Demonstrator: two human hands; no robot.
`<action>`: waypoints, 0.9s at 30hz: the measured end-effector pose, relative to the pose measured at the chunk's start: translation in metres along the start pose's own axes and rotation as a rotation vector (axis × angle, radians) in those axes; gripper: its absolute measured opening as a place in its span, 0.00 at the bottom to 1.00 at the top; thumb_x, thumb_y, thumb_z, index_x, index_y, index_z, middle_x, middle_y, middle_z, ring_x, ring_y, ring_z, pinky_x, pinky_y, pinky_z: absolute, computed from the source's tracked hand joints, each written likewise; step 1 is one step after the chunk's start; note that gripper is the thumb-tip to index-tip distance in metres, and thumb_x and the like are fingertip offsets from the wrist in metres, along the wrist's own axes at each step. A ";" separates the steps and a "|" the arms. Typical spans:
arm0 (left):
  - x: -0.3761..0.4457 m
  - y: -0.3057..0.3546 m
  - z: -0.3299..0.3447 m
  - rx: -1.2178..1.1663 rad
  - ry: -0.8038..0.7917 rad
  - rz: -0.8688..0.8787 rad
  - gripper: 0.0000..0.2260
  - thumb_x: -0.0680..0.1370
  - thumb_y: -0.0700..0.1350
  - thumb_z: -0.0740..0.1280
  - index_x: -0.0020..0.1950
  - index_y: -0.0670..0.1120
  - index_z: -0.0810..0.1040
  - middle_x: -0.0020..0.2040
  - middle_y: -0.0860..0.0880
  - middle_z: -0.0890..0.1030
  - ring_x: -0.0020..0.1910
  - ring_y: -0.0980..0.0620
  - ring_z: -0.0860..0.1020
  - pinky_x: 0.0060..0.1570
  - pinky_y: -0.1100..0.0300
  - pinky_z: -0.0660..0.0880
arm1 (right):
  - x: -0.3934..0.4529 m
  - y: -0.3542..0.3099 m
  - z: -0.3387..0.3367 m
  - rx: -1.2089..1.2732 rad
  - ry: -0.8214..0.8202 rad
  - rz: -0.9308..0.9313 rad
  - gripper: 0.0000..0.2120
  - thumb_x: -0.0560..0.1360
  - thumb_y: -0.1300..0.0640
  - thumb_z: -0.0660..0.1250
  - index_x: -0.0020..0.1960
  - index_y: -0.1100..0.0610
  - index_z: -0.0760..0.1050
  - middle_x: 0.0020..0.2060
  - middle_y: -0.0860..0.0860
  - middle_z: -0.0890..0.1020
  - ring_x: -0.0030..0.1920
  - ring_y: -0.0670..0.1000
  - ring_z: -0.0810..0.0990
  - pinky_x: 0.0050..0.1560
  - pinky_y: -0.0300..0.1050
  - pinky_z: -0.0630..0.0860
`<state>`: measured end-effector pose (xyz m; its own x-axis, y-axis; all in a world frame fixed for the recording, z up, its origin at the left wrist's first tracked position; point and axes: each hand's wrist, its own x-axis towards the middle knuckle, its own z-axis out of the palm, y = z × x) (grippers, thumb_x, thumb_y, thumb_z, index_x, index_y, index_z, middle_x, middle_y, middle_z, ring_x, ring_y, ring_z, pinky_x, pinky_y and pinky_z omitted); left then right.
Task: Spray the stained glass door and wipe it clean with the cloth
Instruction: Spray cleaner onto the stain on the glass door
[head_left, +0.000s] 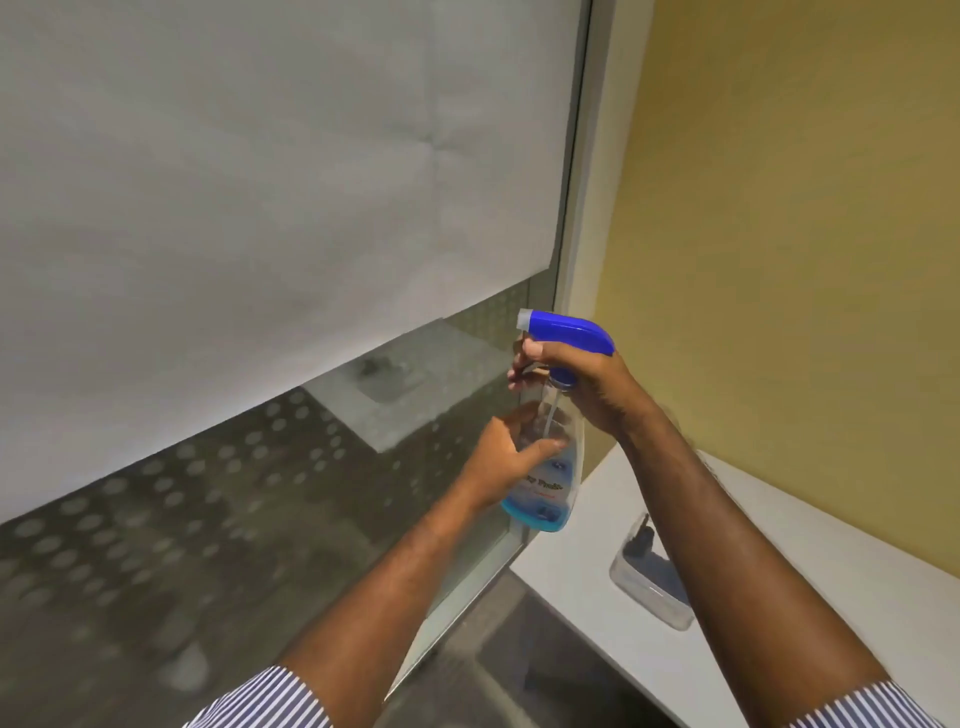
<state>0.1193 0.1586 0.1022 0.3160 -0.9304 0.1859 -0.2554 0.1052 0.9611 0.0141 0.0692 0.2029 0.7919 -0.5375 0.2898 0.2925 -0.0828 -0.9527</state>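
Observation:
A clear spray bottle (551, 493) with a blue trigger head and a little blue liquid at its bottom is held up in front of the glass door (218, 519). My right hand (587, 387) grips the bottle's neck, fingers on the trigger, nozzle pointing left at the glass. My left hand (511, 452) clasps the bottle's body from the left. The door's upper part is covered by a white frosted sheet; its lower part is clear with a pattern of pale dots. No cloth is in view.
A white table (810, 561) stands at the right against a yellow wall (805, 208), with a clear plastic container (652, 587) holding something dark on it. The door's pale metal frame (571, 208) runs down beside the wall. Grey floor shows below.

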 end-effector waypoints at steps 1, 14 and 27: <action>-0.011 0.003 -0.012 0.012 0.037 0.005 0.19 0.73 0.55 0.71 0.62 0.51 0.80 0.60 0.49 0.85 0.57 0.52 0.84 0.61 0.50 0.80 | 0.000 -0.004 0.017 0.000 -0.015 -0.005 0.07 0.74 0.61 0.70 0.50 0.65 0.80 0.40 0.59 0.83 0.44 0.57 0.84 0.47 0.51 0.82; -0.108 0.048 -0.139 0.187 0.758 0.211 0.18 0.77 0.70 0.56 0.44 0.63 0.80 0.41 0.60 0.86 0.40 0.56 0.84 0.39 0.60 0.79 | 0.040 -0.039 0.206 0.093 -0.367 -0.126 0.05 0.79 0.71 0.64 0.46 0.67 0.78 0.37 0.57 0.80 0.42 0.58 0.83 0.45 0.52 0.82; -0.259 0.072 -0.228 0.440 1.330 0.173 0.29 0.73 0.77 0.57 0.41 0.54 0.81 0.39 0.45 0.86 0.38 0.43 0.84 0.43 0.40 0.81 | 0.016 -0.048 0.383 0.282 -0.850 -0.122 0.05 0.80 0.70 0.63 0.49 0.68 0.78 0.37 0.56 0.81 0.42 0.58 0.84 0.46 0.55 0.84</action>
<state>0.2273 0.4871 0.1703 0.8028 0.1304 0.5818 -0.5612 -0.1646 0.8112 0.2179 0.3857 0.2884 0.8429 0.2726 0.4639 0.4324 0.1702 -0.8855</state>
